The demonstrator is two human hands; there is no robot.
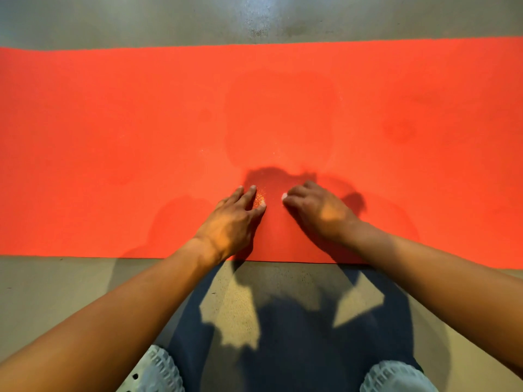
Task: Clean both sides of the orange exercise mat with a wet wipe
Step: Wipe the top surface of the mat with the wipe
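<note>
One orange mat (113,137) lay flat, with two hands resting by its near edge and two pale shoes (158,372) short of it. The left hand (230,219) lay on the mat, fingers nearly straight and slightly spread. The right hand (317,210) touched it with fingers curled, and I could not tell whether it held anything.

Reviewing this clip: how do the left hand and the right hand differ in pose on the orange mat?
The left hand lies with fingers stretched fairly straight on the orange mat; the right hand has its fingers curled under, knuckles raised. A glittery patch sits by the left hand's fingertips, none by the right hand's. Both rest near the mat's near edge. No wipe shows, though the right hand could hide one.
</note>
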